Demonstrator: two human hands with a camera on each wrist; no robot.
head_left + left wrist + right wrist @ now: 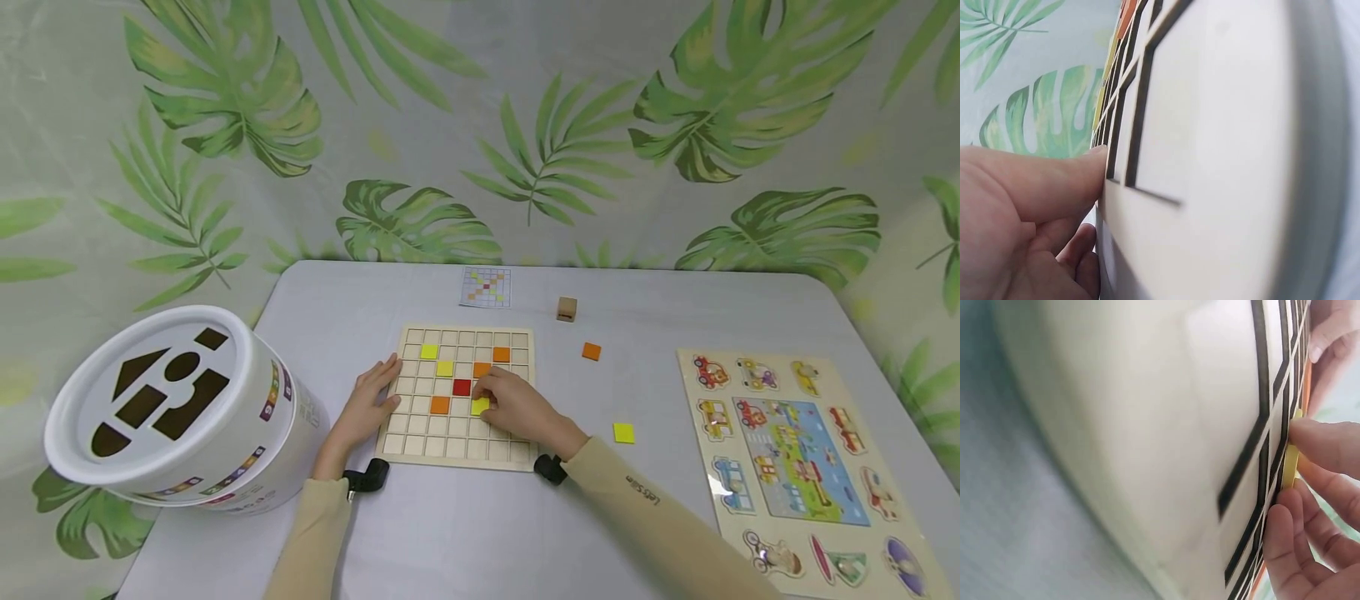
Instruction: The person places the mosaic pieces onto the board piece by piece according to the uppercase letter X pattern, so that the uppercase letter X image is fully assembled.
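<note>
A wooden grid board lies in front of me. Along one diagonal sit yellow tiles and a red tile; orange tiles lie along the other. With thumb and fingertips, my right hand pinches a yellow tile at a square below and right of the red one. The right wrist view has that tile close against the grid, partly covered by the fingers. At the board's left edge rests my left hand, its thumb touching the frame and its fingers extended along the side.
A printed pattern card lies behind the board, with a small wooden block to its right. A loose orange tile and yellow tile lie right of the board. A vehicle puzzle is far right, a white shape-sorter bucket left.
</note>
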